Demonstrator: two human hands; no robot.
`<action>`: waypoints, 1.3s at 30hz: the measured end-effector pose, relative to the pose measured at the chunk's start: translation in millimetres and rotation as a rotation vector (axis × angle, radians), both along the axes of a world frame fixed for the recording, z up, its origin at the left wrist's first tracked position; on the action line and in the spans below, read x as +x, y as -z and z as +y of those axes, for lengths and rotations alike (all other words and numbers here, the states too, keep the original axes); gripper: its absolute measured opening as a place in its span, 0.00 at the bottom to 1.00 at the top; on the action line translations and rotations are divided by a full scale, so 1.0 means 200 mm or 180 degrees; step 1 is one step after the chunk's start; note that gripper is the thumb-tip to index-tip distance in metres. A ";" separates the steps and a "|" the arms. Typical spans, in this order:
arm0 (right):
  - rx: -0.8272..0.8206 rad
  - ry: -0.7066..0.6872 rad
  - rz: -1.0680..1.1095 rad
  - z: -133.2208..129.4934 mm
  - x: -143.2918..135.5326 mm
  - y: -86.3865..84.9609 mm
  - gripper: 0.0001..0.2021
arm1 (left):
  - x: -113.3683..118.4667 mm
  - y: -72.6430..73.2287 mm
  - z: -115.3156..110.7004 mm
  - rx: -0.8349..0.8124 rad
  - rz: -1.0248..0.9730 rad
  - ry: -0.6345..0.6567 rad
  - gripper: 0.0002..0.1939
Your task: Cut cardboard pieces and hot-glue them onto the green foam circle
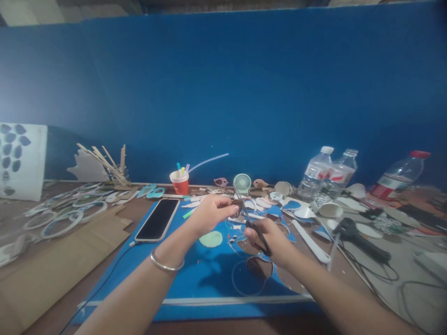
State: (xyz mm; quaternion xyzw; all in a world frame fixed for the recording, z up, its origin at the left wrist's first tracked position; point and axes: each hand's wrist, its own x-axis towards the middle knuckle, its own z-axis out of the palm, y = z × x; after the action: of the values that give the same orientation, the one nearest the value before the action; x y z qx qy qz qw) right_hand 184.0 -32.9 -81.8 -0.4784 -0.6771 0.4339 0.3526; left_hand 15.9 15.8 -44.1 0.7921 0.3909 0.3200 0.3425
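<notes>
My right hand (270, 242) grips a pair of scissors (263, 239) by its dark handles, the blades pointing up and away from me. Pinched in the fingertips of my left hand (214, 214) is a small brown piece (238, 206), right beside the blades; its exact shape is too small to make out. Whether the blades touch it I cannot tell. Below the hands, a pale green oval cutout (211, 239) lies on the blue board (181, 279). Brown cutouts (260, 267) and small scraps lie under and around the scissors.
A phone (158, 220) with a cable lies on the left. Behind stand a red paper cup (180, 184), a small fan (242, 184) and plastic bottles (316, 172). At right rests a black glue gun (363, 242); at left are white rings (63, 224) and a cardboard sheet (66, 260).
</notes>
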 end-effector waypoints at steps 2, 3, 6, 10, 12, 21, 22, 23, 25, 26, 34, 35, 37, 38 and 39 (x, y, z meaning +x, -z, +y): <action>-0.0017 -0.0019 0.0026 0.00 0.00 0.01 0.26 | -0.01 -0.01 0.00 0.0022 -0.0038 0.0015 0.14; -0.0028 -0.0028 0.0033 0.00 0.01 0.01 0.26 | -0.01 -0.01 0.00 0.0029 -0.0054 0.0022 0.13; -0.0024 -0.0061 0.0029 0.01 0.01 0.01 0.26 | -0.02 -0.02 0.00 0.0021 -0.0103 0.0020 0.13; 0.0008 -0.0077 0.0006 0.01 0.02 0.02 0.25 | -0.02 -0.04 0.00 -0.0069 -0.0181 -0.0009 0.13; 0.0004 -0.0080 0.0015 0.01 0.02 0.02 0.25 | -0.02 -0.04 -0.01 -0.0071 -0.0207 -0.0036 0.13; -0.0065 -0.0085 0.0003 0.01 0.02 0.03 0.25 | -0.03 -0.05 0.00 0.0069 -0.0207 -0.0166 0.12; -0.0072 -0.0089 0.0005 0.01 0.02 0.02 0.25 | -0.03 -0.05 0.00 0.0083 -0.0194 -0.0189 0.12; -0.0078 -0.0098 0.0007 0.01 0.02 0.02 0.25 | -0.03 -0.04 0.01 0.0089 -0.0181 -0.0211 0.12; -0.0086 -0.0123 0.0016 0.01 0.02 0.02 0.25 | -0.04 -0.04 0.01 0.0080 -0.0167 -0.0239 0.12; -0.0092 -0.0134 0.0017 0.01 0.02 0.01 0.25 | -0.04 -0.04 0.01 0.0077 -0.0171 -0.0247 0.12; -0.0131 -0.0054 -0.0072 0.01 0.02 0.04 0.25 | -0.05 -0.05 0.01 0.0124 -0.0194 -0.0281 0.12; -0.0109 -0.0046 -0.0113 0.02 0.02 0.04 0.25 | -0.05 -0.04 0.01 0.0127 -0.0205 -0.0282 0.13; -0.0072 -0.0024 -0.0222 0.02 0.03 0.04 0.24 | -0.05 -0.04 0.02 0.0128 -0.0238 -0.0286 0.13; -0.0073 -0.0006 -0.0262 0.02 0.03 0.04 0.24 | -0.05 -0.04 0.02 0.0131 -0.0259 -0.0288 0.13; -0.0093 0.0013 -0.0288 0.02 0.03 0.04 0.24 | -0.05 -0.04 0.02 0.0132 -0.0275 -0.0285 0.13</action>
State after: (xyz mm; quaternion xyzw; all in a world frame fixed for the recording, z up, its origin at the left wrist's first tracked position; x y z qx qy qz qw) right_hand 189.1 -29.1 -89.5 -0.5041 -0.6850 0.4210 0.3154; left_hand 6.1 19.2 -36.1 0.7663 0.4042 0.3769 0.3278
